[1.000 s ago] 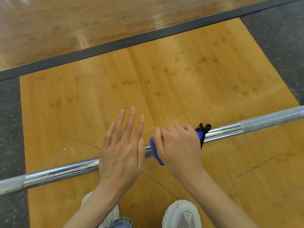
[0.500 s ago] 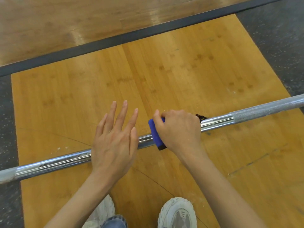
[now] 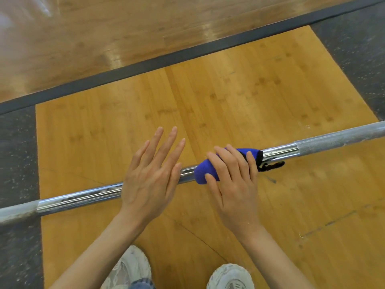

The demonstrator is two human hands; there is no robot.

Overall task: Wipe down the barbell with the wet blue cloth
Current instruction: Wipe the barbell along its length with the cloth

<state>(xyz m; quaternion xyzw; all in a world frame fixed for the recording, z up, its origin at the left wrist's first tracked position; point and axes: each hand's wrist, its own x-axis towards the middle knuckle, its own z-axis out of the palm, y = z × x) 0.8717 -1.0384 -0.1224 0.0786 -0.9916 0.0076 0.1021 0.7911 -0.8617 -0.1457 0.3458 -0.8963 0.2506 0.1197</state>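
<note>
Nearest the camera, at 6 o'clock, two white shoes [image 3: 230, 277] stand on the wood platform [image 3: 239, 97], toes toward the bar. Ahead of them the bar [image 3: 279, 152] crosses the view from low at 9 o'clock to higher at 3 o'clock, polished through its middle run and dull grey at both outer stretches. The left hand [image 3: 150, 180] lies over the bar just left of centre, fingers straight and slightly spread, pointing toward 1 o'clock, gripping nothing; whether the palm touches the steel cannot be told. The right hand [image 3: 233, 180] sits just beside it at centre right, fingers laid close together over the cloth [image 3: 205, 171], thumb pressed on the cloth's near face, so the cloth is held wrapped round the bar. The cloth is blue with a black edge and a black loop trailing from its right end toward 3 o'clock. Open bar runs free on both sides of the hands, longer toward 9 o'clock. The platform shows scuffs and thin cracks near 5 o'clock; dark speckled mats [image 3: 18, 163] bound it at 9 and 2 o'clock. At its far edge a dark strip [image 3: 145, 63] runs across at 12 o'clock, and glossy wood floor [image 3: 104, 28] lies beyond. No brand, label or legible writing shows on bar, cloth or shoes.
</note>
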